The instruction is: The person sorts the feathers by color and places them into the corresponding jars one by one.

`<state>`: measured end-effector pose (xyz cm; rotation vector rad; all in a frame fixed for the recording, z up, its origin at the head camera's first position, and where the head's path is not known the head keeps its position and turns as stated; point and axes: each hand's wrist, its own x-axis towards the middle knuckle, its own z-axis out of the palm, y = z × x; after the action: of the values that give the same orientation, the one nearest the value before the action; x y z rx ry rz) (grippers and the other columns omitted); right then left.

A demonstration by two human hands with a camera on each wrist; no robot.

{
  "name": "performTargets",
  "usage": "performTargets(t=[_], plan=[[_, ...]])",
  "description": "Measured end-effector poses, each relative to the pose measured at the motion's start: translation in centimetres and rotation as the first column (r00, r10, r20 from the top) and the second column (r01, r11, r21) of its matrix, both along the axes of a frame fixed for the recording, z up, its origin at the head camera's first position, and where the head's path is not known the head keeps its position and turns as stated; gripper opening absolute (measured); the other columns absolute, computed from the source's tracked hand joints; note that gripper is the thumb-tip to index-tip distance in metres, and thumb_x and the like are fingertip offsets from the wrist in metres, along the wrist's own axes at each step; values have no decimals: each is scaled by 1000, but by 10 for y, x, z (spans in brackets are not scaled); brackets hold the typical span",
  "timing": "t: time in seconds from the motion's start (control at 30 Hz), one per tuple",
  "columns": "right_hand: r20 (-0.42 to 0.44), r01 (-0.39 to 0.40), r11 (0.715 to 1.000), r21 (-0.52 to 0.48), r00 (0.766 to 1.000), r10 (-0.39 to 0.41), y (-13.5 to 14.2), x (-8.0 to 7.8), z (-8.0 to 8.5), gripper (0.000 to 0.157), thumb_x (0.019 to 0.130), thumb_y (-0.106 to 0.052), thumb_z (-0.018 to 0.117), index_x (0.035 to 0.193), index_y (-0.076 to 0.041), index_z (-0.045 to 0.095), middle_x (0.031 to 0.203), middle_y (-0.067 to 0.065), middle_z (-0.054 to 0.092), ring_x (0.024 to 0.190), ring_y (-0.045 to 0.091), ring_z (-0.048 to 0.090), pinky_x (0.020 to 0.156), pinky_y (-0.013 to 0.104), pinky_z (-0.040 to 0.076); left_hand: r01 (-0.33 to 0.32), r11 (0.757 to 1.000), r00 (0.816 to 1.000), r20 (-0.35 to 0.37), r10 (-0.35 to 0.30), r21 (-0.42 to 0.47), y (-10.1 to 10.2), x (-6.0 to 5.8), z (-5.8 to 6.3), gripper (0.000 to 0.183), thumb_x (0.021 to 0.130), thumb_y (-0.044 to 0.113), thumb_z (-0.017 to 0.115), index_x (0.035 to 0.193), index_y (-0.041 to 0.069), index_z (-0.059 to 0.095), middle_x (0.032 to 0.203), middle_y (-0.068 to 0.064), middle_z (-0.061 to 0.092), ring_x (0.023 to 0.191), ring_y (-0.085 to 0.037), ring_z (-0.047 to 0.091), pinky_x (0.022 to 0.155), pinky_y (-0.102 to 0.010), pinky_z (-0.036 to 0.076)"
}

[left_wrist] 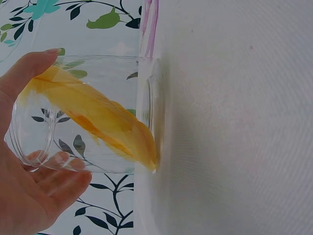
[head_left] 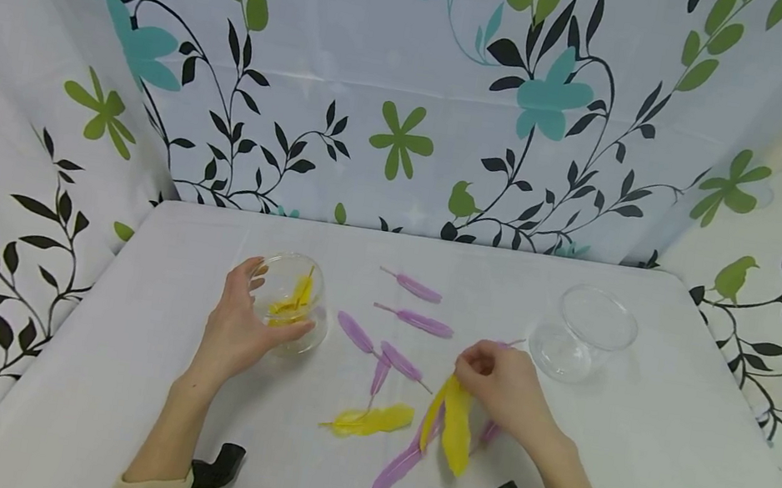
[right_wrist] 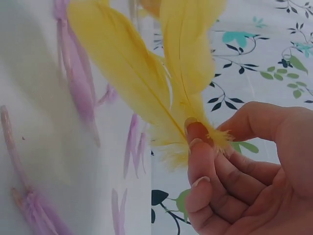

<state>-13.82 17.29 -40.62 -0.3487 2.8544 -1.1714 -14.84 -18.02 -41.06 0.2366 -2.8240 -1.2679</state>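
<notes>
My left hand (head_left: 243, 331) grips a clear glass jar (head_left: 318, 326) near its rim, thumb on one side and fingers on the other. Yellow feathers (left_wrist: 98, 115) lean inside the jar, which stands on the table. Between thumb and fingertips, my right hand (head_left: 509, 388) pinches two yellow feathers (right_wrist: 188, 58) by their quill ends, their vanes hanging down over the table. Below them lies a purple feather (head_left: 399, 469). Another yellow feather (head_left: 372, 420) rests on the cloth between the hands.
Several purple feathers (head_left: 417, 321) are scattered across the middle of the white table (head_left: 114, 371). A second clear glass jar (head_left: 564, 354) stands at the right, beyond my right hand. Behind the table hangs a leaf-patterned curtain (head_left: 361, 37).
</notes>
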Motion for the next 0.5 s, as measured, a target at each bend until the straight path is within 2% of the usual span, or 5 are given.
performTargets(t=[0.27,0.5], plan=[[-16,-14,999,-32,1000,14,-8,-6,11,10,93,-15,65,93,-10,73,81,-3,70,75,12,61,70,26,55,2,1000,1000,-8,-2,12,0,0,-1,115,74,47,85,158,18,11,156,-17,36,141,-40,38,109,-64,35],[-36,-46,998,-41,998,45,-22,-15,22,10,92,-16,65,95,-10,73,83,-2,70,76,12,62,71,27,55,0,1000,1000,-11,0,14,0,0,0,114,74,46,86,157,18,12,157,-15,36,143,-38,37,110,-63,35]])
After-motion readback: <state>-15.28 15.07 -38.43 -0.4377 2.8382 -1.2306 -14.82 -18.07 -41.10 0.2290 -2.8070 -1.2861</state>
